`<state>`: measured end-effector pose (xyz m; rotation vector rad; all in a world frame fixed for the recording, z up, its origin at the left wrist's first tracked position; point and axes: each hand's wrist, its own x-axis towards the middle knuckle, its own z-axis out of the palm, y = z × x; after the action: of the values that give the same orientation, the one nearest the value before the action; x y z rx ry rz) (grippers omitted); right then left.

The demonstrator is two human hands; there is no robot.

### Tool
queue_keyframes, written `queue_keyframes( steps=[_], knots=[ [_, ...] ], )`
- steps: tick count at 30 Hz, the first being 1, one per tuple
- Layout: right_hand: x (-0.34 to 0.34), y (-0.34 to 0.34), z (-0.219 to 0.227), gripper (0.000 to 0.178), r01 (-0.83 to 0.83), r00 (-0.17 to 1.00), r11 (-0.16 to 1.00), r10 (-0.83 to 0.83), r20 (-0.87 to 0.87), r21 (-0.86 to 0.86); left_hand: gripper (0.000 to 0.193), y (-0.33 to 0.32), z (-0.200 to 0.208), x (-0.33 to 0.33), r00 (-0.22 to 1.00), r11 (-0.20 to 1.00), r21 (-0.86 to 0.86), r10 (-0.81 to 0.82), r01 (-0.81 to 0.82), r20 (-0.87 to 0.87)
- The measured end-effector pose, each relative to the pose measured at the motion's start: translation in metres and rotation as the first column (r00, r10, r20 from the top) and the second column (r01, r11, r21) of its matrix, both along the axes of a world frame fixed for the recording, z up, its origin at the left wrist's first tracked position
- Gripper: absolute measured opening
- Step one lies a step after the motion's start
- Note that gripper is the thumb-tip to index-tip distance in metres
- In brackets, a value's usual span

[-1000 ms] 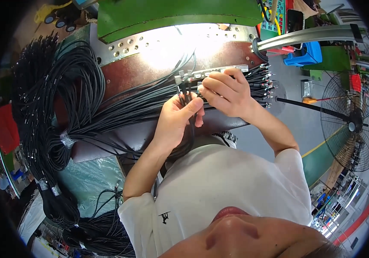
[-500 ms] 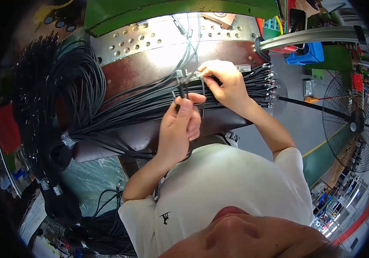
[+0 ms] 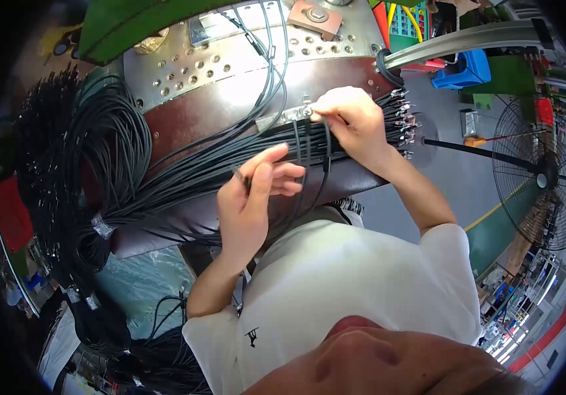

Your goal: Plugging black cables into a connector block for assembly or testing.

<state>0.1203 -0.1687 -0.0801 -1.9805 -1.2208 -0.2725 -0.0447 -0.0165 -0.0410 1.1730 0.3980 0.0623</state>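
My right hand (image 3: 357,120) is closed, thumb and forefinger pinching a black cable (image 3: 328,141) close to its end. The pinch is at a silvery metal strip (image 3: 271,122), which lies across the cable bundle. Several short black cables hang from the strip toward me. My left hand (image 3: 251,201) hovers nearer my body, left of those cables. Its fingers are apart and partly curled, touching no cable that I can see. A small dark thing shows between its thumb and index finger; I cannot make out what it is. Beneath both hands runs a thick bundle of black cables (image 3: 191,161).
A perforated metal plate (image 3: 187,69) and a green machine part (image 3: 118,29) lie beyond the brown worktop (image 3: 187,108). Coiled cables (image 3: 121,128) hang at the left. To the right are a metal rail (image 3: 467,49), a blue container (image 3: 464,69) and a black fan (image 3: 543,174).
My left hand has moved left, away from the metal pieces it was holding up, and its fingers have spread. My right hand stays by the strip, which now shows more fully.
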Motion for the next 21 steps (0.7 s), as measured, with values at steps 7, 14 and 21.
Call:
queue_keyframes(
  steps=[7, 14, 21],
  knots=[
    [-0.010, 0.005, 0.010, 0.022, -0.107, 0.986, 0.990, 0.118, -0.116, 0.094, 0.018, -0.008, -0.012, 0.033, 0.998, 0.883, 0.469, 0.050, -0.028, -0.035],
    [0.000, 0.003, -0.004, 0.013, -0.027, 0.956, 0.997, 0.006, -0.292, -0.069, 0.028, -0.019, -0.019, 0.049, 0.996, 0.411, 0.910, -0.043, -0.058, 0.084],
    [0.002, 0.002, 0.000, 0.015, -0.047, 0.932, 0.994, 0.008, -0.362, -0.097, 0.024, -0.032, -0.017, 0.070, 0.970, 0.046, 0.969, 0.031, 0.241, -0.243]
  ],
)
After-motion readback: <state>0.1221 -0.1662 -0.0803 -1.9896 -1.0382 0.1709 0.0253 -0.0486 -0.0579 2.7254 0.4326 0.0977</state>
